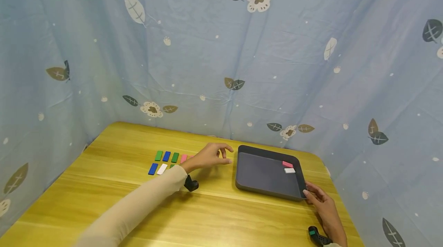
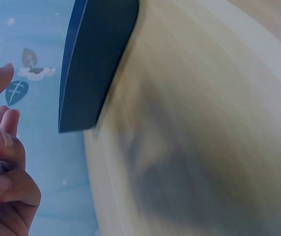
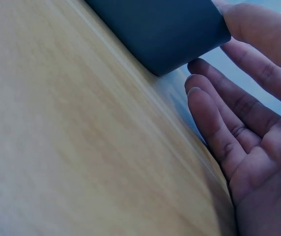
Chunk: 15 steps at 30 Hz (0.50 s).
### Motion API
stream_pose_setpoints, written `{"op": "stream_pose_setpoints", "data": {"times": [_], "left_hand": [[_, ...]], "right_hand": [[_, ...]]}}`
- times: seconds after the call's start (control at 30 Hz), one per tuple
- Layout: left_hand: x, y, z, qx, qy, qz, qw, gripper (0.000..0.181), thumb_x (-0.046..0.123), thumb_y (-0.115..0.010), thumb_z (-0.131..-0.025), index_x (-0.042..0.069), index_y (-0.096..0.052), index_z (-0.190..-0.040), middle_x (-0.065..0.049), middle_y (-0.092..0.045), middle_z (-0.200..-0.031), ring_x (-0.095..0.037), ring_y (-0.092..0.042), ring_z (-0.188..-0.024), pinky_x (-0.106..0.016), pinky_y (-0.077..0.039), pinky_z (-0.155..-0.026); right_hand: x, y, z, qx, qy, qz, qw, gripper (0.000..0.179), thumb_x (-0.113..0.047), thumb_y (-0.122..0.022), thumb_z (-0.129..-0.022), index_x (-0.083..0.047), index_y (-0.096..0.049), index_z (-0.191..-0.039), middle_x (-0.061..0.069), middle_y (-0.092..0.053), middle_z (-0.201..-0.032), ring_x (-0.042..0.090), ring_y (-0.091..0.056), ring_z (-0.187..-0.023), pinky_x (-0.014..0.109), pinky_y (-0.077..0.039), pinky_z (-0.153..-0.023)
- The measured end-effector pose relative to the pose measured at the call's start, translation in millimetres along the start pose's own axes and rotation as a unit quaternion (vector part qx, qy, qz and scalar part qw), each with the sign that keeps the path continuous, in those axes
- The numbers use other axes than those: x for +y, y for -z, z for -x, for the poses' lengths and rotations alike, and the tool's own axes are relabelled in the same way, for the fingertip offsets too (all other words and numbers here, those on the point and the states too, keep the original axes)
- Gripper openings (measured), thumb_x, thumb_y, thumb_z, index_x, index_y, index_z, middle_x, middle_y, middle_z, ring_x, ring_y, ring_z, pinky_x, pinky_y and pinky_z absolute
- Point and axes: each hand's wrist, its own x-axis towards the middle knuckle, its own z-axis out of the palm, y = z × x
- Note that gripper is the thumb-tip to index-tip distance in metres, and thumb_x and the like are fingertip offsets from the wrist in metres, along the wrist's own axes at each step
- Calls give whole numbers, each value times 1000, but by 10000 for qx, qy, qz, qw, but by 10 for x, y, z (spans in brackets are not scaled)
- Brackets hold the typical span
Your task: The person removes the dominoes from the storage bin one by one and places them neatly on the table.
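My left hand (image 1: 210, 155) hovers just left of the dark grey tray (image 1: 266, 192). Its fingers are loosely bent, the thumb stands apart, and nothing shows between them in the left wrist view. At the tray's near right corner, my right hand (image 1: 320, 201) holds the rim, thumb on top and fingers by the outer wall (image 3: 180, 29). Inside the tray, toward its right side, lie a pink domino-like block (image 1: 287, 164) and a white block (image 1: 289, 170).
Left of the tray, more blocks lie in two rows on the wooden table (image 1: 214, 212), among them a blue block (image 1: 153, 169), a light green block (image 1: 158, 155) and a pink block (image 1: 184, 158). My left forearm covers part of the rows. A patterned curtain (image 1: 194, 66) hangs behind.
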Motion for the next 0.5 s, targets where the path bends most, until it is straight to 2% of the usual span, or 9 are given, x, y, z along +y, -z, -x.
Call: {"op": "stream_pose_setpoints", "data": {"times": [0.2, 0.4, 0.5], "left_hand": [[94, -127, -175, 3, -52, 29, 10000, 35, 33, -78, -95, 20, -69, -126, 6, -65, -90, -6, -43, -55, -24, -42, -59], [169, -269, -347, 8, -190, 31, 9998, 34, 33, -77, -95, 17, -71, -124, 6, -64, -90, -9, -48, -59, -23, -43, -60], [201, -350, -419, -19, -189, -24, 9998, 34, 33, -78, -95, 17, -71, -124, 9, -64, -89, -10, -52, -66, -24, -45, -65]], "right_hand": [[-18, -3, 5, -54, -56, 52, 10000, 70, -46, -72, -96, -12, -49, -153, -6, -60, -125, 8, -63, -99, 26, -54, -82], [-18, 3, 15, 10, -99, 21, 9999, 71, -46, -73, -95, -12, -50, -153, -7, -60, -123, 9, -63, -98, 27, -55, -82], [-17, -2, 13, 4, -102, 7, 9999, 73, -47, -73, -95, -11, -49, -153, -10, -61, -120, 9, -63, -97, 27, -55, -82]]}}
